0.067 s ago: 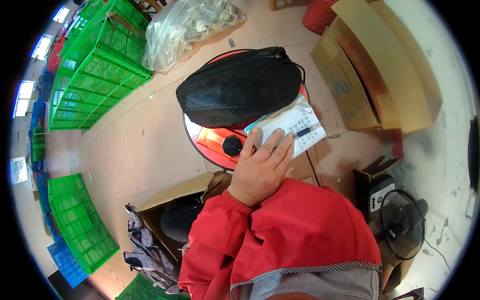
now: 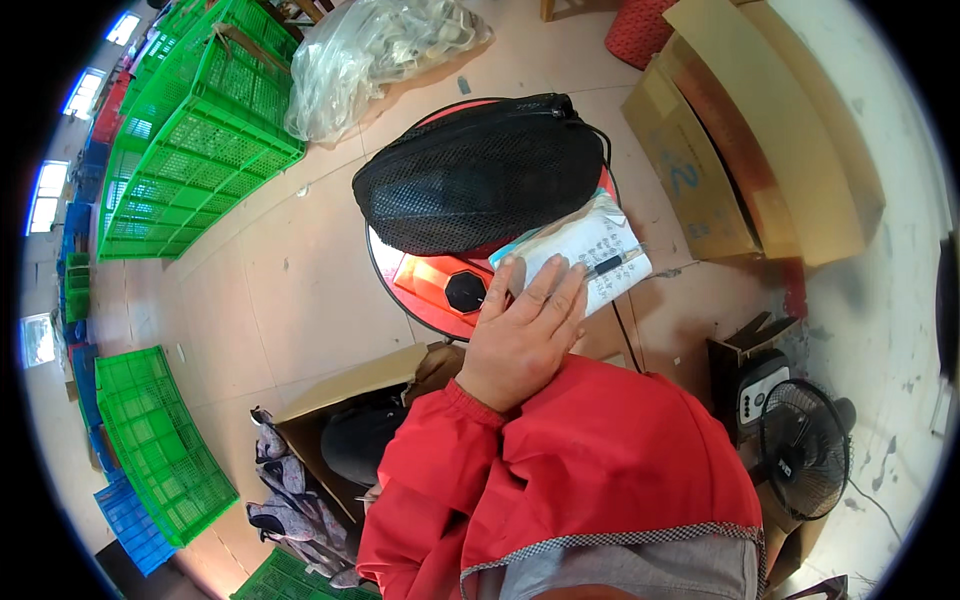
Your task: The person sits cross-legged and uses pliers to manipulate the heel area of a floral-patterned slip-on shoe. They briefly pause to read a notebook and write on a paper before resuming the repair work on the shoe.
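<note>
My left hand lies palm down on the near edge of a worn notebook with handwriting on its page, fingers stretched out. A dark pen rests across the page, just beyond the fingertips. Left of the fingers sits an orange object with a black many-sided knob. Behind them, a large black mesh bag covers much of a round red-topped stand. My right hand does not show. A tiny skin-coloured bit beside the left sleeve is too small to make out.
Green plastic crates stand at the left, near a clear plastic sack. An open cardboard box leans at the right, above a black fan. Another carton with patterned cloth lies close by my left arm.
</note>
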Demonstrator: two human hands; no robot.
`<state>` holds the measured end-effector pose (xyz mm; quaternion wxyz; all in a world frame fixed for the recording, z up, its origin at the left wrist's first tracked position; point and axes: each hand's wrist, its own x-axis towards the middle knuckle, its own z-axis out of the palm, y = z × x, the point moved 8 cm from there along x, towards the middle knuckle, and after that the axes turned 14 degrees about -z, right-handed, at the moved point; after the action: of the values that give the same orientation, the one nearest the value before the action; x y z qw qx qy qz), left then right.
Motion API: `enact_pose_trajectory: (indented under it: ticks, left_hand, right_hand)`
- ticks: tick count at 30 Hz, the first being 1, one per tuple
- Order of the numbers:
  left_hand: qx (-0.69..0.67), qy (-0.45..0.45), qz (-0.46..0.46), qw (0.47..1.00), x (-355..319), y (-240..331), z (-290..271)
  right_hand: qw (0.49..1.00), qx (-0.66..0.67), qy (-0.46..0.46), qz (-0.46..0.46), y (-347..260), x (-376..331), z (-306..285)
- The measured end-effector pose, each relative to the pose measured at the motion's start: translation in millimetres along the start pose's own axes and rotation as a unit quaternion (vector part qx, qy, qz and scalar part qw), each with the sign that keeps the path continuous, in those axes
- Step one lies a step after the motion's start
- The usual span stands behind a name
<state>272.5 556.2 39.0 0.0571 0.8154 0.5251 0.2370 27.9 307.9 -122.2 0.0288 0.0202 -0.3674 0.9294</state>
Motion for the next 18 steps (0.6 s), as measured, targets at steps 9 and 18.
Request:
enact_pose_trajectory:
  ticks: [9, 18]
  left_hand:
    - [0.059, 0.046, -0.023, 0.997, -4.2, -5.7, 9.0]
    - [0.063, 0.064, -0.046, 0.995, -6.5, -3.4, 5.9]
  right_hand:
    - [1.0, -0.008, 0.002, -0.001, 0.5, -8.0, 8.6]
    - [1.0, -0.029, 0.006, -0.001, 5.7, -22.5, 8.9]
